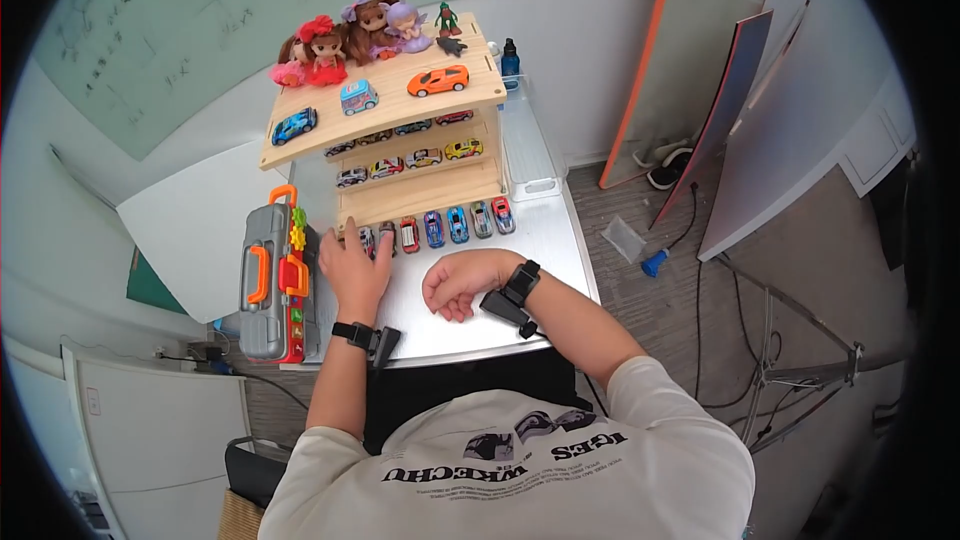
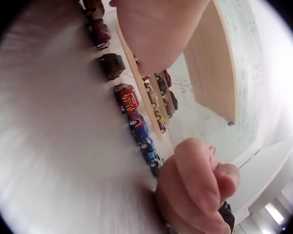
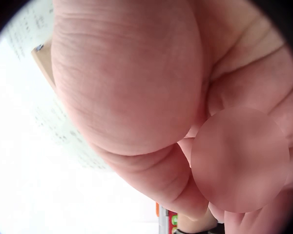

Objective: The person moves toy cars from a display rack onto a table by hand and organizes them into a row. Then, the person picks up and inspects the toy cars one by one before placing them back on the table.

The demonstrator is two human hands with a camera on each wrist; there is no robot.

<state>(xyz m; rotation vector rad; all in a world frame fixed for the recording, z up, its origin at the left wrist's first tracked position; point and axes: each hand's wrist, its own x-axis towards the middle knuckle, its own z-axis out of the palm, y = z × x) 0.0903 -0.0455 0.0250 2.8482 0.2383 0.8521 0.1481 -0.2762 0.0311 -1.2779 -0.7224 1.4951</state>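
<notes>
A row of small toy cars stands on the white table in front of the wooden shelf [image 1: 420,202]. My left hand [image 1: 355,275] is at the row's left end, thumb and fingers spread around the leftmost toy car [image 1: 367,239], which they partly cover. Beside the thumb is a dark toy car [image 1: 388,237], then a red toy car [image 1: 409,235]. In the left wrist view, a red toy car [image 2: 126,98] and its neighbours run past the hand. My right hand [image 1: 470,282] rests near the table's front, fingers loosely curled, holding nothing.
A grey toy toolbox [image 1: 265,285] with orange handles stands left of my left hand. More cars fill the shelf's tiers; its top bears dolls [image 1: 325,55], an orange car [image 1: 438,81] and other toys. A clear plastic tray [image 1: 535,155] is at the shelf's right.
</notes>
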